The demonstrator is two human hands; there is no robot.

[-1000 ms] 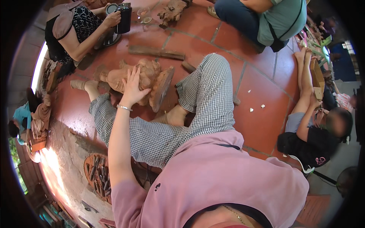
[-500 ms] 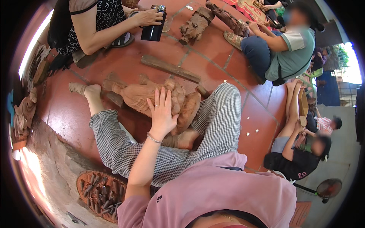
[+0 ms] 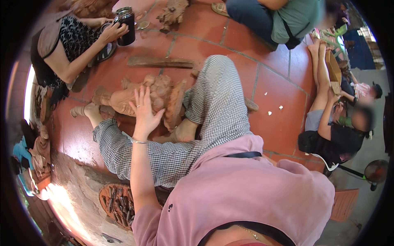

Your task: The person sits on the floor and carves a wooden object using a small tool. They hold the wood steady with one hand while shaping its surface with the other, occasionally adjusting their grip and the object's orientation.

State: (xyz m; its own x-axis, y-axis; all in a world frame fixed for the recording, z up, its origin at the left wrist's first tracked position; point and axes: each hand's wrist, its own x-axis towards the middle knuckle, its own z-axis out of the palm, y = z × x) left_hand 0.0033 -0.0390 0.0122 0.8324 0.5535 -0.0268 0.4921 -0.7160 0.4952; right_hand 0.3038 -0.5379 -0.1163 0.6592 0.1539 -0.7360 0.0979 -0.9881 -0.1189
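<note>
My left hand [image 3: 147, 112] lies flat with spread fingers on a carved wooden figure [image 3: 119, 100]. A ring is on one finger and a bracelet circles the wrist. The light brown carving rests on its side between my legs, with rounded knobbly shapes under and beside the fingers. Its broad, rough base [image 3: 175, 105] is toward my bent right knee [image 3: 217, 78]. Of my right hand nothing shows; the pink shirt [image 3: 246, 184] fills the area on that side.
A wooden plank [image 3: 160, 62] lies beyond the carving. At lower left is a round tray [image 3: 106, 196] of dark stick-like tools. Across from me a person grips a dark jar [image 3: 126, 28]. Another carving [image 3: 172, 14] lies farther off. A rounded wooden piece [image 3: 251, 104] sits beside my knee.
The whole view has swung, so the carving and people sit farther left or higher. My left hand stays on the carving, its thumb spread wider. A rounded wooden piece now shows beside my right knee.
</note>
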